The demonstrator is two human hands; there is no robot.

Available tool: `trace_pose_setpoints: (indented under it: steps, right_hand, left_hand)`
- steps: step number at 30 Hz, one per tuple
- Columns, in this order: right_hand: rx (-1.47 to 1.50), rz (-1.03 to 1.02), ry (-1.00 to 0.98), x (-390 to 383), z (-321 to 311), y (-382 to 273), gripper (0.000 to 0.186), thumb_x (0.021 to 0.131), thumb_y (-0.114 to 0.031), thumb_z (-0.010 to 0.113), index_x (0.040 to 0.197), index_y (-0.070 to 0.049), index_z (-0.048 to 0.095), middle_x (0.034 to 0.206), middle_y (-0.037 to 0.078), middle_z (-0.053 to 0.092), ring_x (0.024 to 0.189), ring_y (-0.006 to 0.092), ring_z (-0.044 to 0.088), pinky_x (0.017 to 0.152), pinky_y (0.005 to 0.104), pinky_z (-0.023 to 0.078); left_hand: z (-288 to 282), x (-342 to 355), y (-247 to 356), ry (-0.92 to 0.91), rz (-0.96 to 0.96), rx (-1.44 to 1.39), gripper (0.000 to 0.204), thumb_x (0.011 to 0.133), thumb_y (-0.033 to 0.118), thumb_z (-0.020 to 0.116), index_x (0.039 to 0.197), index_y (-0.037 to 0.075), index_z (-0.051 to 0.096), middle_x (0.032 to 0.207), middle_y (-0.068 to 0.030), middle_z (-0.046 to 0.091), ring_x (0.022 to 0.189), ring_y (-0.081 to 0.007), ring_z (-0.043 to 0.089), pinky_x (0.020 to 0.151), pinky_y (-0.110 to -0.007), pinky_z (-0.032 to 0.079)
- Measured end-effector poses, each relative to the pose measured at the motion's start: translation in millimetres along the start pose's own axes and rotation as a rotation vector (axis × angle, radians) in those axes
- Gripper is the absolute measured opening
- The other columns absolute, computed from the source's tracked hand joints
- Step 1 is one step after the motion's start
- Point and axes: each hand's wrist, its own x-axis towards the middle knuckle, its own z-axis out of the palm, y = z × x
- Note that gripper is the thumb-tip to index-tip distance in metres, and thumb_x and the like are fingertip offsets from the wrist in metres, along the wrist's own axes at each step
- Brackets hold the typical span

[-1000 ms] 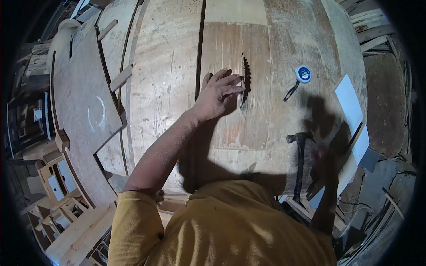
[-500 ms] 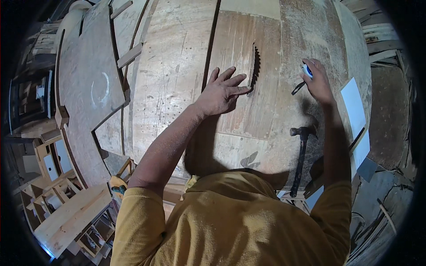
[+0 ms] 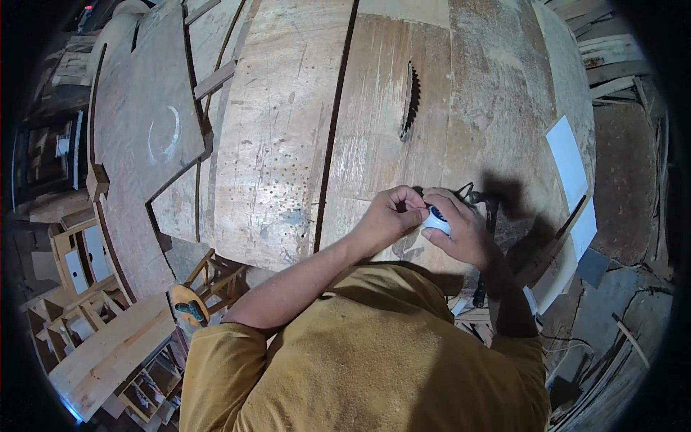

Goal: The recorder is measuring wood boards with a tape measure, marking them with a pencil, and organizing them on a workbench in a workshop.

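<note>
My right hand (image 3: 461,234) grips the white-and-blue tape measure (image 3: 437,225) near my body, its dark strap sticking out above. Beside it, the curled fingers of my left hand (image 3: 392,219) pinch at the tape measure's left end. A hammer (image 3: 479,291) lies partly hidden behind my right hand and forearm. Farther forward, a toothed circular saw blade (image 3: 412,97) rises through a slot in the wooden worktop (image 3: 482,101).
White sheets (image 3: 572,173) lie along the worktop's right edge with a dark stick across them. Wooden boards and strips (image 3: 155,86) cover the left side. Small wooden cubbies (image 3: 83,313), a round-seated stool (image 3: 191,306) and stacked offcuts (image 3: 601,57) surround the table.
My right hand reached the tape measure, picked it up and brought it toward my body. My left hand left the spot beside the blade and came back to meet it.
</note>
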Motion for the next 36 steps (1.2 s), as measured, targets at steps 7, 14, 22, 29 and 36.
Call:
trace_pose_setpoints:
  steps: [7,14,22,29,36]
  right_hand:
    - [-0.216,0.018,-0.182,-9.1,-11.9,14.2,0.047,0.080,-0.018,0.073,0.120,-0.001,0.055,0.101,0.019,0.062,0.087,0.0357,0.063,0.076,0.0423,0.052]
    - [-0.578,0.088,-0.041,5.7,-55.3,73.1,0.035,0.088,-0.017,0.058,0.120,-0.003,0.056,0.097,0.015,0.057,0.096,0.0348,0.057,0.084,0.0427,0.047]
    - [-0.656,0.162,0.099,43.3,-31.3,86.8,0.029,0.087,-0.017,0.056,0.114,-0.005,0.058,0.102,0.016,0.057,0.102,0.0361,0.055,0.087,0.0445,0.046]
    - [-0.673,0.202,0.147,41.7,-24.7,93.4,0.028,0.086,-0.017,0.058,0.112,-0.004,0.060,0.107,0.017,0.057,0.105,0.0352,0.056,0.087,0.0451,0.048]
    - [-0.652,0.224,0.112,45.9,-27.1,89.1,0.029,0.086,-0.018,0.059,0.111,-0.003,0.061,0.104,0.018,0.058,0.105,0.0356,0.055,0.088,0.0439,0.047]
  left_hand:
    - [-16.9,-11.9,7.5,-0.082,0.030,-0.076,0.010,0.084,-0.003,0.063,0.090,0.004,0.059,0.082,0.0002,0.057,0.071,-0.0060,0.051,0.061,-0.021,0.043]
    - [-133.1,33.4,77.4,0.223,0.607,1.466,0.015,0.082,0.019,0.067,0.096,0.014,0.071,0.101,-0.0085,0.065,0.098,-0.0287,0.060,0.092,-0.046,0.043]
    - [-152.4,64.9,74.8,0.558,0.767,1.638,0.016,0.080,0.021,0.069,0.095,0.015,0.070,0.123,-0.0078,0.055,0.119,-0.0323,0.045,0.099,-0.049,0.036]
    - [-158.1,67.2,70.3,0.537,0.724,1.607,0.017,0.078,0.021,0.069,0.093,0.015,0.070,0.122,-0.0069,0.055,0.120,-0.0316,0.045,0.099,-0.049,0.036]
    - [-157.9,67.2,72.4,0.540,0.721,1.644,0.017,0.078,0.021,0.068,0.095,0.015,0.070,0.122,-0.0071,0.055,0.120,-0.0313,0.045,0.099,-0.049,0.036]
